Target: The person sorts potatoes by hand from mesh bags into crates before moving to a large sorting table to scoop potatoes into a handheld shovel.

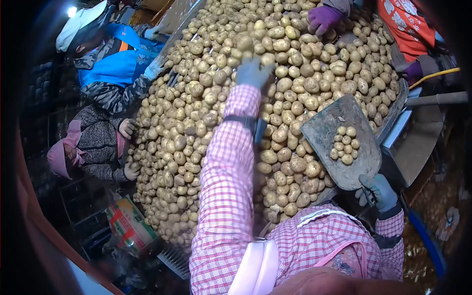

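Note:
My left hand (253,73), in a grey-blue glove, is stretched far forward over the heap of potatoes (196,118). Its fingers are somewhat blurred but look apart, touching or just above the potatoes there. At the near right, my gloved right hand (379,192) is closed around the handle end of a worn grey-green scoop (322,132). The scoop lies tilted over the heap's right edge, its wide mouth toward the pile. Several small potatoes (346,143) rest together in it.
Across the left side, a person in a blue vest (110,64) and a person in a pink cap (91,145) have gloved hands at the heap. A purple-gloved hand (324,19) works at the top. A wooden handle (437,99) and printed sack (130,223) are nearby.

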The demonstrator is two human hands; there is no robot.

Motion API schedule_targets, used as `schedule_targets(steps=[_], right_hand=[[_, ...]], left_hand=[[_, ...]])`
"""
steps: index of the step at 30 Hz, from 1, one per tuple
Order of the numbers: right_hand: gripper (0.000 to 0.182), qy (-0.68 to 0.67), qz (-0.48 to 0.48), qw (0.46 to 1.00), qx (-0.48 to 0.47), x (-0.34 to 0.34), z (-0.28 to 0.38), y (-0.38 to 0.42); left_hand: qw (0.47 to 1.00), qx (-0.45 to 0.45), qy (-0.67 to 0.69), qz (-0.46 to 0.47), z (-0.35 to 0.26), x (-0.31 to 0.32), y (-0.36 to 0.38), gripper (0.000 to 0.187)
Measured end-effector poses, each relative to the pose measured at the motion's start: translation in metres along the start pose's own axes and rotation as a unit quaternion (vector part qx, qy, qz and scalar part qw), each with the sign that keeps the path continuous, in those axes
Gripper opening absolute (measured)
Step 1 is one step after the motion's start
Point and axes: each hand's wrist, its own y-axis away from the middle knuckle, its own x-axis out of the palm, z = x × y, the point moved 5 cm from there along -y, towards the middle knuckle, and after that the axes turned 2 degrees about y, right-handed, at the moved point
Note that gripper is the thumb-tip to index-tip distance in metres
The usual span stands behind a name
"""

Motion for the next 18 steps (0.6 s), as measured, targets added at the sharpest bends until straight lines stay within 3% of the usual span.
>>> schedule_targets(steps=[3,5,6,9,11,16,18], right_hand=[[0.051,0.006,-0.002,1.0,-0.003,-0.004,-0.004,0.0],[0.051,0.022,-0.002,1.0,-0.002,-0.005,-0.005,-0.002],[0.052,0.031,-0.001,1.0,0.001,-0.005,-0.002,0.0],[0.052,0.049,-0.005,0.999,0.0,-0.006,0.0,0.002],[0.052,0.045,-0.01,0.999,-0.002,-0.005,0.0,0.001],[0.05,0.036,-0.007,0.999,0.003,-0.006,-0.002,-0.001],[0.05,0.038,-0.009,0.999,0.005,-0.005,-0.003,-0.001]], left_hand=[[0.993,0.064,0.033,0.091,0.016,0.015,0.013,0.077],[0.97,0.238,0.04,0.039,0.022,0.026,0.023,0.07],[0.955,0.283,0.066,0.064,0.008,0.017,0.03,0.057],[0.982,0.106,0.133,0.08,-0.01,-0.01,0.008,0.045],[0.985,0.158,0.037,-0.051,-0.017,-0.014,-0.022,0.032],[0.98,0.134,-0.047,-0.143,-0.022,0.045,-0.076,0.035],[0.984,0.097,-0.096,-0.113,-0.03,0.049,-0.082,0.036]])
